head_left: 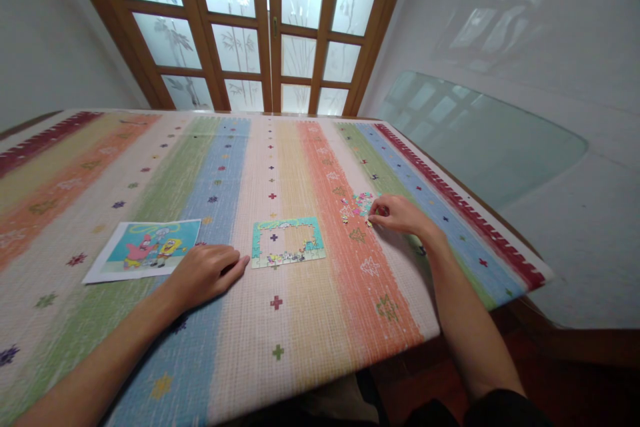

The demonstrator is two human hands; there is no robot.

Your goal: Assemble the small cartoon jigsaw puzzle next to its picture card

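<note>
A partly assembled jigsaw puzzle [315, 255] lies flat in front of me; its border is joined, and the tablecloth shows through the middle. Just left of it rests my left hand [210, 270], fingers loosely curled and thumb pointing toward the puzzle, with nothing visible in it. Beside that hand is a printed cartoon picture [145, 250] on white paper, its right corner near my wrist. To the right, my right hand [397, 213] pinches at a small jigsaw piece [370, 222] at the edge of a pile of loose pieces [362, 203]. The fingertips partly cover that piece.
A striped, patterned tablecloth [300, 320] covers the table, whose front edge runs close to my body. Wooden doors with frosted panes [245, 47] stand beyond the far edge. A white wall with a glossy greenish panel [480, 140] is on the right.
</note>
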